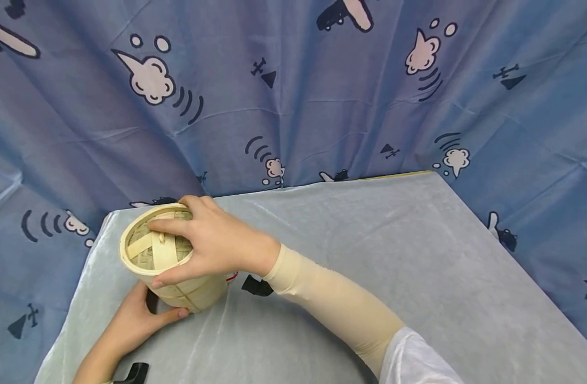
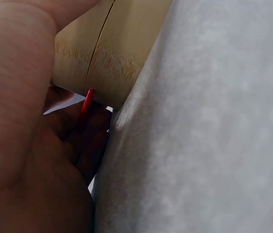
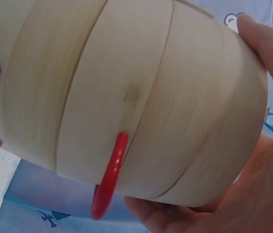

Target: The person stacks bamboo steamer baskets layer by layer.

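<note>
A small round bamboo steamer (image 1: 211, 293) stands at the left of the table, its woven lid (image 1: 165, 253) on top. My right hand (image 1: 221, 242) spans the lid and grips its rim, the thumb on the near side and one finger reaching over the top. Low on the near left side, my left hand (image 1: 132, 320) holds the steamer, its thumb along the base. A red loop (image 3: 109, 179) hangs from the steamer's wall in the right wrist view. Beside the fingers in the left wrist view is another red loop (image 2: 86, 108). Some left fingertips are in shadow.
A pale grey cloth covers the table (image 1: 370, 256). Behind it and along both sides hangs a blue patterned curtain (image 1: 312, 106). One black piece (image 1: 257, 285) shows under my right wrist, another (image 1: 135, 373) by my left wrist.
</note>
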### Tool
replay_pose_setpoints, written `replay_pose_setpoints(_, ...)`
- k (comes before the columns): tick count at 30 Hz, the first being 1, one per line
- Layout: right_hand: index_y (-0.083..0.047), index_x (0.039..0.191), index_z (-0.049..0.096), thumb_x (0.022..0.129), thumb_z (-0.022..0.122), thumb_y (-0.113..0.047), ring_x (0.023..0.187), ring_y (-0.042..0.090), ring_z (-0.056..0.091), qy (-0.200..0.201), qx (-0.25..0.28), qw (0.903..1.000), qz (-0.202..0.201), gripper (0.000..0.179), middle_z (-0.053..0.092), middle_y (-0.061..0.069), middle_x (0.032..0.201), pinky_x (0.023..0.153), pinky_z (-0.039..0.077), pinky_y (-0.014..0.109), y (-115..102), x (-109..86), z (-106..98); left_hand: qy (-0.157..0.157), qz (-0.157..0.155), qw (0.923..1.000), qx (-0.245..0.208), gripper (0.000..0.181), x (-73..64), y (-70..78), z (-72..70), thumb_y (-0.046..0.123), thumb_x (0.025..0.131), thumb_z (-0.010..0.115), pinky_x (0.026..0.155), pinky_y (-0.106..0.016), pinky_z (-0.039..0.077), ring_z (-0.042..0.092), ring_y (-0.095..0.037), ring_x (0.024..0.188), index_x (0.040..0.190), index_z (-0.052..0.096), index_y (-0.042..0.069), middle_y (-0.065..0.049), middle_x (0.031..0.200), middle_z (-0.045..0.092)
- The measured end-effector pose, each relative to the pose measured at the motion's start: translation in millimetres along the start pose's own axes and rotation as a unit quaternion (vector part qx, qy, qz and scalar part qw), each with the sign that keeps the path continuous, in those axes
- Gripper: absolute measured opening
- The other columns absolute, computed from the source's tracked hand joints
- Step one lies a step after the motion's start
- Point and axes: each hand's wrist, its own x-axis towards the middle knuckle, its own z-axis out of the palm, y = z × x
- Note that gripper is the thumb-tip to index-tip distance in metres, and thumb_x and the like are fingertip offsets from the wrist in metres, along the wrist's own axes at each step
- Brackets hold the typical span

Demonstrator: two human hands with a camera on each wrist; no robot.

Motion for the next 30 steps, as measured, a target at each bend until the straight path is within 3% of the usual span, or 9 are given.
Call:
replay_pose_setpoints(5,-0.041,0.148,0.045,0.066,0.058,-0.09,0.112,0.015,0.039,-0.011,0.003,0.9998,0.015,0.096,0.043,0.006,0.135,0.09,0.039,0.024,-2.1,-1.4,1.8,-0.003,-0.001,1.0,-0.005,0.104,-0.5,-1.6,1.3,0.031,0.071,0.091,0.102,-0.004,0.019,0.035,0.002,0.131,0.152,0.026,0.041,-0.002,0.147,0.045)
replay_pose_setpoints(15,-0.03,0.159,0.018,0.066,0.061,-0.088,0.123,0.019,0.038,0.008,0.023,0.9992,0.032,0.118,0.037,0.004,0.142,0.101,0.04,0.028,-0.7,-4.3,4.7,-0.004,0.003,1.0,-0.001,0.101,4.5,-6.4,1.9,0.032,0.071,0.091,0.101,-0.004,0.019,0.037,0.002,0.129,0.151,0.029,0.041,0.0,0.144,0.047)
replay_pose_setpoints(18,-0.033,0.16,0.01,0.066,0.063,-0.087,0.131,0.019,0.035,0.009,0.048,0.9979,0.042,0.121,0.033,0.004,0.149,0.106,0.039,0.031,4.0,-6.9,5.1,-0.004,0.005,1.0,-0.001,0.101,5.6,-8.5,1.8,0.032,0.071,0.092,0.1,-0.004,0.019,0.037,0.002,0.129,0.15,0.03,0.04,-0.001,0.143,0.048)
replay_pose_setpoints(24,-0.038,0.159,0.007,0.084,0.058,-0.075,0.142,0.013,0.023,0.025,0.133,0.988,0.075,0.098,0.023,-0.001,0.157,0.113,0.033,0.04,29.5,-26.7,3.4,-0.003,0.002,1.0,0.001,0.099,6.0,-9.6,1.8,0.031,0.071,0.092,0.098,-0.003,0.019,0.035,0.001,0.129,0.15,0.032,0.032,-0.006,0.144,0.047)
replay_pose_setpoints(30,-0.042,0.157,0.013,0.094,0.044,-0.069,0.145,0.014,0.02,0.038,0.16,0.9822,0.09,0.075,0.02,-0.001,0.16,0.114,0.03,0.046,58.1,-55.0,4.1,-0.022,0.025,0.9989,0.034,0.097,5.7,-4.1,-10.8,0.033,0.071,0.091,0.097,-0.001,0.02,0.035,0.004,0.128,0.15,0.035,0.025,-0.007,0.143,0.047)
